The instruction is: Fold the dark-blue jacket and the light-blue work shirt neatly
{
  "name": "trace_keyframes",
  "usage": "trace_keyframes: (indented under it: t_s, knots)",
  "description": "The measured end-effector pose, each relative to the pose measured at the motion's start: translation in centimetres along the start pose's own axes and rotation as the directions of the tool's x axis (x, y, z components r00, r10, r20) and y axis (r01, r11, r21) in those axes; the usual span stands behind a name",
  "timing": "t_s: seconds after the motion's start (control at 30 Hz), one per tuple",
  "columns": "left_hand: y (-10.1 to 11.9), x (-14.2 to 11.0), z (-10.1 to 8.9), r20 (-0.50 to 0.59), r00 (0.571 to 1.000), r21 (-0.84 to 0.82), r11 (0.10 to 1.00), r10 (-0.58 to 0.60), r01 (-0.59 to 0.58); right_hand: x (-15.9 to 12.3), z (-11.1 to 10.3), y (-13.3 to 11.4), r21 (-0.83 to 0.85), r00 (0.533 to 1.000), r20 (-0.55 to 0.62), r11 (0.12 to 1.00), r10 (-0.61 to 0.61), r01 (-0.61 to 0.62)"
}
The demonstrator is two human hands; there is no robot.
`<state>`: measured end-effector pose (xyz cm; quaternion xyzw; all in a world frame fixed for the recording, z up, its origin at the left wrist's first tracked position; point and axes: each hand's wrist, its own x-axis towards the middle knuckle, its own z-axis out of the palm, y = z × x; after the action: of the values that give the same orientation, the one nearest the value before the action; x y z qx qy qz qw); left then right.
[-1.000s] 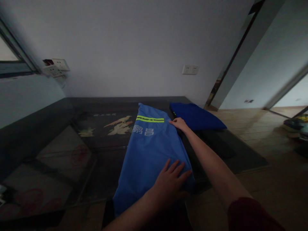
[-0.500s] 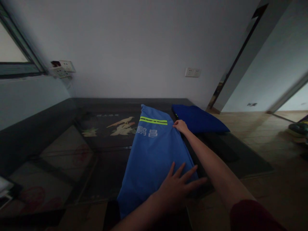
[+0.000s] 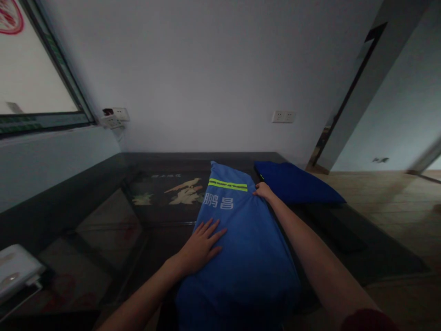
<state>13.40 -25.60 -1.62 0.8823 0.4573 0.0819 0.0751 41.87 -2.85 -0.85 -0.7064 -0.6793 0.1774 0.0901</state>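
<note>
A light-blue folded work garment (image 3: 241,239) with a yellow-green stripe and white lettering lies lengthwise on the dark table, its near end reaching down toward me. My left hand (image 3: 201,246) rests flat on the garment's left side, fingers spread, just below the lettering. At the far right edge, beside the stripe, my right hand (image 3: 263,190) pinches the cloth between closed fingers. Just right of that hand is a darker blue folded cloth (image 3: 296,184), apart from the garment.
The glossy dark table (image 3: 151,257) bears a bird-and-flower picture (image 3: 186,191). A white device (image 3: 17,269) with a cable sits at the left edge. Wall sockets (image 3: 283,116) are behind, a window (image 3: 37,69) is at upper left, and wooden floor (image 3: 389,197) lies to the right.
My left hand has moved left and away from me, from above the garment's lower right to flat on its left side. My right hand keeps its pinch. The view has shifted slightly.
</note>
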Motion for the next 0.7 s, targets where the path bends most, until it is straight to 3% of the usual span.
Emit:
trace_keyframes:
  t_s: [0.17,0.43,0.57,0.7]
  knots:
    - [0.3,-0.3,0.7,-0.002,1.000,0.053,0.998,-0.020,0.020,0.4,0.6,-0.8,-0.024,0.999,-0.026,0.999,-0.041,0.041]
    - [0.8,-1.9,0.8,-0.066,0.981,0.090,0.978,-0.181,0.187,1.5,2.6,-5.8,-0.030,0.983,-0.071,0.985,-0.172,0.170]
    - [0.5,-3.0,-0.2,-0.041,0.983,0.046,0.983,-0.176,0.178,1.6,2.9,-6.5,-0.021,0.981,-0.052,0.982,-0.189,0.188]
    - [-1.4,-2.3,-2.4,-0.043,0.984,-0.089,0.982,-0.172,0.168,2.4,2.1,-6.0,-0.003,0.984,-0.028,0.984,-0.176,0.176]
